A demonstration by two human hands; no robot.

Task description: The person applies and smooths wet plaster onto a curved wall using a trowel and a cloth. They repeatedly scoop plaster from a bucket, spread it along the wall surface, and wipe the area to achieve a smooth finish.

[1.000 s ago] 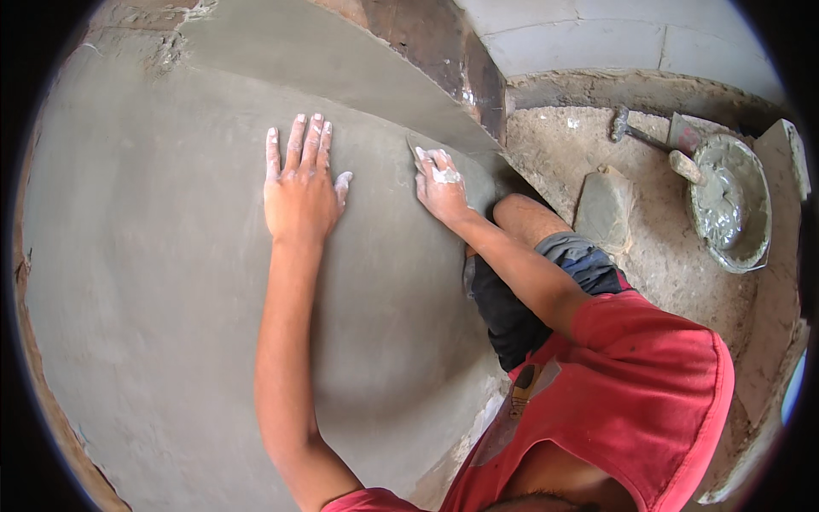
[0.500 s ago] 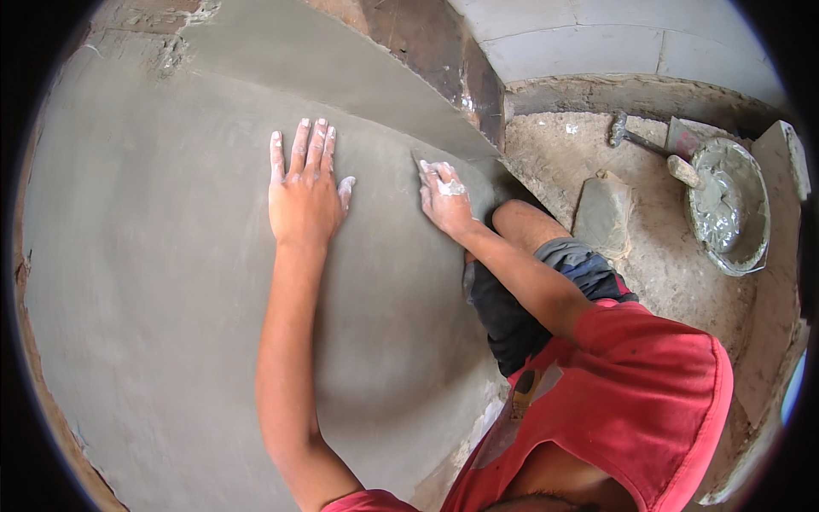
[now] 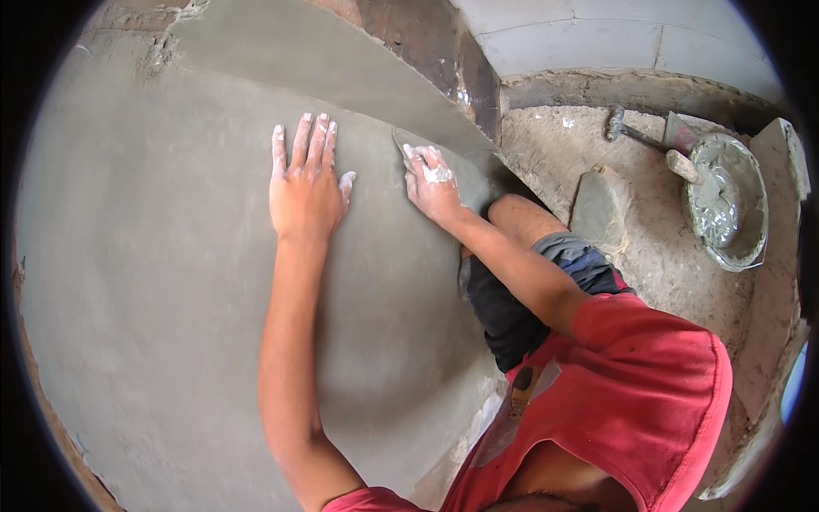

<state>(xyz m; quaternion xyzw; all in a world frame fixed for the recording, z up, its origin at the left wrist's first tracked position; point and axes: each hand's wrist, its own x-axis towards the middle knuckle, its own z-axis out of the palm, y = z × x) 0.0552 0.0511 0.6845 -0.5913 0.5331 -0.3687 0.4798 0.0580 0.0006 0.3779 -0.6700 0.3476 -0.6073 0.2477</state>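
My left hand [image 3: 305, 179] lies flat on the smooth grey plaster surface [image 3: 153, 239], fingers stretched upward and thumb out to the side. Pale plaster coats its fingertips. To its right, my right hand [image 3: 431, 181] is closed on a thin, flat scraper [image 3: 398, 142], pressed to the plaster just below the corner line. Only a narrow grey edge of the scraper shows past the fingers; my hand hides the rest. Wet plaster clings to the back of those fingers. A sloping plastered strip [image 3: 316, 60] meets the main surface along that corner.
On the rough floor [image 3: 546, 141] at right stands a bucket [image 3: 759, 213] of wet grey mix, a trowel handle [image 3: 682, 166] leaning at its rim. A hammer [image 3: 616, 125] and a plaster-coated flat slab [image 3: 600, 209] lie near it. White blocks [image 3: 580, 43] form the far wall.
My right hand has slid left and slightly up along the corner with the scraper, closer to my left hand. My left hand stays in nearly the same spot.
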